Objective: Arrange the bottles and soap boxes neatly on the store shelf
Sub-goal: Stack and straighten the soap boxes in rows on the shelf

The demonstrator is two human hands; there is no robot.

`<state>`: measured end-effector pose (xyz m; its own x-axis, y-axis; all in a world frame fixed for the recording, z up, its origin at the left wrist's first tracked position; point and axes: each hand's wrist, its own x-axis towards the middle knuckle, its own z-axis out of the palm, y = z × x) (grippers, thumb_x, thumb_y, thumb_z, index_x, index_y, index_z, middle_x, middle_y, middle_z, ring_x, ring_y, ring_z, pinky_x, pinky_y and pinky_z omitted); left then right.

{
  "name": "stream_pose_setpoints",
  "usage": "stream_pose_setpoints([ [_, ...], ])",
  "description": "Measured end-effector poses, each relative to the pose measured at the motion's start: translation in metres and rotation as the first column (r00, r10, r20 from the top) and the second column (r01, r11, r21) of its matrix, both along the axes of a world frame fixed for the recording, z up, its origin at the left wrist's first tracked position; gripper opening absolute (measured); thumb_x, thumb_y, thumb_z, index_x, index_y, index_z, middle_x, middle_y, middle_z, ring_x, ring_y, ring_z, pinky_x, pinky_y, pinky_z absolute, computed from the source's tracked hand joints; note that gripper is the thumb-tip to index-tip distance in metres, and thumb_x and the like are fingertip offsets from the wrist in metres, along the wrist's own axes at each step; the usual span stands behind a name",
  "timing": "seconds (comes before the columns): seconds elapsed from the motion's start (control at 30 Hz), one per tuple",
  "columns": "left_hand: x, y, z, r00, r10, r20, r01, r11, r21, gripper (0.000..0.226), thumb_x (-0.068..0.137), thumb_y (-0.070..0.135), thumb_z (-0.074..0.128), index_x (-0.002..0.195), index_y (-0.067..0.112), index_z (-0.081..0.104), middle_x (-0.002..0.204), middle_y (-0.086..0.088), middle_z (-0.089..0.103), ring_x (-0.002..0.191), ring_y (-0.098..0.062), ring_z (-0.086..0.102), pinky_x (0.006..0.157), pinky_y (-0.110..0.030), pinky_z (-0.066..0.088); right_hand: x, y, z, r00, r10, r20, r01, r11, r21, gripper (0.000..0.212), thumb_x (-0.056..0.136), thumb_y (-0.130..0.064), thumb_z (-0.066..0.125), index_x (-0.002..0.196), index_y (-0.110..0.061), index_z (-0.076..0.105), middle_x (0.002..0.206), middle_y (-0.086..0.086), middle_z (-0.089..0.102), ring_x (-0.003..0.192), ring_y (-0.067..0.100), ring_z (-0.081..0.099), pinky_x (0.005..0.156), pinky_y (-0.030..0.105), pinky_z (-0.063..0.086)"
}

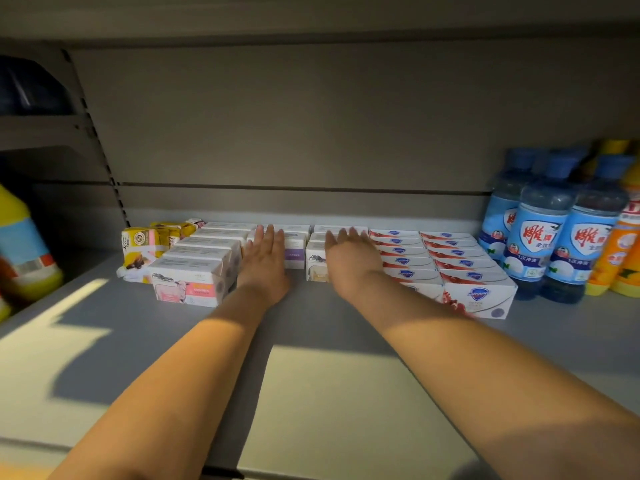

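Both flat hands, left (265, 252) and right (349, 252), rest on soap boxes (294, 249)

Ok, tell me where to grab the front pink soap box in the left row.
Come from the front and span the pink soap box across its two short ends: both look free, while its back sits against the next box in the row.

Flat hands (308, 258) against shelved soap boxes (298, 252)

A shop; a grey metal shelf (145, 341) carries rows of identical soap boxes (446, 258); at right, labelled bottles (540, 233).
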<state>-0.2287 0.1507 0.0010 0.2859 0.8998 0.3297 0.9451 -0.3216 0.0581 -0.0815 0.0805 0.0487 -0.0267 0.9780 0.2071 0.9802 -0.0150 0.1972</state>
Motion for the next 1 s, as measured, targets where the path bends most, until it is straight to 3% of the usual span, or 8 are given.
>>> stream_pose_setpoints([
  [0.13,-0.002,0.017,0.015,0.995,0.012,-0.099,-0.024,0.993,-0.119,0.077,0.089,0.017,0.048,0.151,0.014,0.002,0.159,-0.007,0.003,0.147,-0.024,-0.002,0.119,-0.041,0.005,-0.012,-0.034,-0.028,0.919,0.310,-0.244,-0.267,0.944,0.194,0.050,0.088,-0.023,0.049,0.137,-0.012,0.040,0.135,0.011,0.048,0.125,0.028,0.043,0.099,0.037,0.041],
  [0.37,0.009,0.004,0.013,0.960,0.157,-0.234,-0.135,0.985,0.107,0.070,0.080,0.016,0.051,0.143,0.019,0.022,0.133,-0.010,0.030,0.122,-0.030,0.031,0.105,-0.044,0.026,0.001,-0.051,-0.073,0.899,0.195,-0.393,-0.188,0.981,0.055,0.033,0.090,-0.032,0.042,0.114,-0.018,0.061,0.122,0.002,0.060,0.111,0.023,0.053,0.088,0.030,0.045],
  [0.6,-0.002,-0.021,0.005,0.987,0.140,-0.079,-0.122,0.974,0.190,0.050,0.081,0.008,0.044,0.130,0.020,0.039,0.131,-0.008,0.050,0.129,-0.030,0.036,0.113,-0.045,0.017,0.003,-0.047,-0.073,0.856,0.187,-0.482,-0.148,0.982,0.118,0.026,0.084,-0.028,0.048,0.101,-0.019,0.065,0.109,0.001,0.064,0.102,0.023,0.058,0.078,0.029,0.047],
  [0.73,-0.006,-0.050,0.016,0.944,0.066,0.322,-0.174,0.931,0.321,0.025,0.081,0.020,0.058,0.105,0.016,0.049,0.101,-0.008,0.058,0.094,-0.034,0.054,0.070,-0.036,0.034,0.008,-0.049,-0.070,0.741,0.202,-0.641,-0.163,0.979,0.121,0.040,0.085,-0.022,0.053,0.125,-0.024,0.057,0.124,0.001,0.061,0.111,0.020,0.057,0.092,0.028,0.045],
  [0.8,0.002,-0.063,0.027,0.777,0.020,0.629,-0.188,0.962,0.201,0.025,0.083,0.036,0.062,0.095,0.017,0.050,0.088,-0.001,0.058,0.084,-0.027,0.054,0.061,-0.030,0.036,0.011,-0.051,-0.066,0.519,0.211,-0.828,-0.150,0.976,0.155,0.047,0.086,-0.018,0.058,0.132,-0.023,0.050,0.123,0.000,0.061,0.111,0.016,0.057,0.096,0.029,0.044],
  [0.87,0.013,-0.072,0.037,0.357,0.047,0.933,-0.022,0.999,-0.042,0.022,0.083,0.037,0.067,0.082,0.019,0.053,0.076,0.002,0.061,0.074,-0.022,0.059,0.056,-0.021,0.043,0.013,-0.055,-0.061,0.220,0.207,-0.953,-0.115,0.976,0.185,0.050,0.087,-0.022,0.063,0.134,-0.022,0.046,0.115,-0.007,0.061,0.104,0.005,0.058,0.090,0.016,0.044],
  [0.93,0.020,-0.079,0.038,-0.037,0.185,0.982,0.302,0.939,-0.165,0.020,0.086,0.032,0.066,0.086,0.012,0.064,0.084,-0.006,0.070,0.078,-0.025,0.068,0.067,-0.028,0.054,0.016,-0.057,-0.056,-0.061,0.182,-0.981,-0.122,0.975,0.188,0.048,0.088,-0.028,0.062,0.132,-0.022,0.047,0.107,-0.009,0.064,0.096,0.002,0.062,0.088,0.018,0.048],
  [1.0,0.024,-0.082,0.030,-0.069,0.248,0.966,0.438,0.878,-0.194,0.032,0.089,0.032,0.063,0.098,0.002,0.067,0.098,-0.014,0.071,0.089,-0.029,0.067,0.082,-0.041,0.052,0.020,-0.056,-0.054,-0.238,0.115,-0.965,-0.176,0.971,0.159,0.036,0.089,-0.029,0.060,0.124,-0.023,0.052,0.101,-0.007,0.067,0.085,0.009,0.068,0.080,0.023,0.054],
])
